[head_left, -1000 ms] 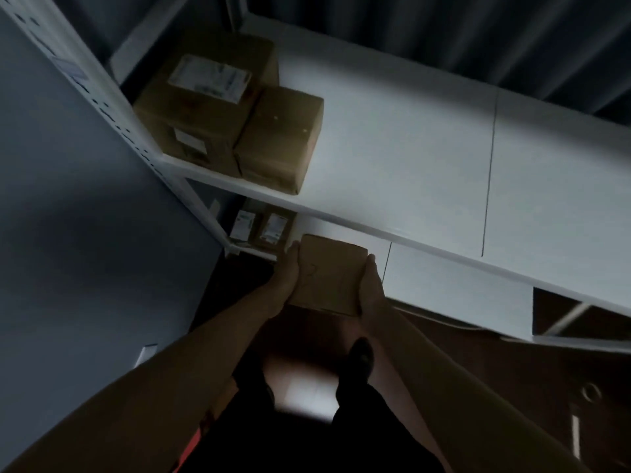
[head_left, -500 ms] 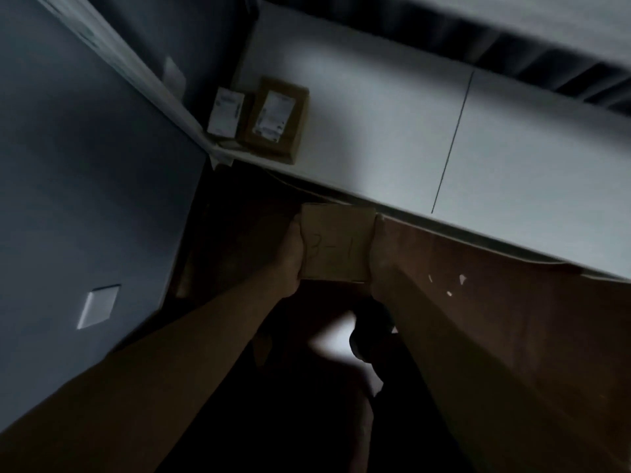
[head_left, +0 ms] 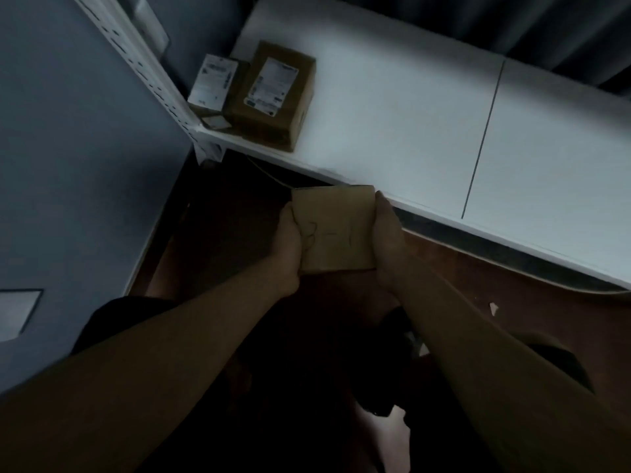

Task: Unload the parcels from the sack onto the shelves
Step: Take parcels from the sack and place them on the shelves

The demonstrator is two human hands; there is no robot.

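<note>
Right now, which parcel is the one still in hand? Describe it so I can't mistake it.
Start at the white shelf. Just off its front edge, the left hand and right hand grip a small brown box. Unlike the two labelled parcels in the shelf's corner, it carries handwriting, no printed label.

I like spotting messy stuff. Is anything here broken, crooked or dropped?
Only a little: pale scraps lie on the brown floor below the shelf. The two parcels there sit flat, and the box in both hands looks undamaged.

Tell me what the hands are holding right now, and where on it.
A small brown cardboard parcel, held by its two opposite sides: left hand on its left edge, right hand on its right edge.
</note>
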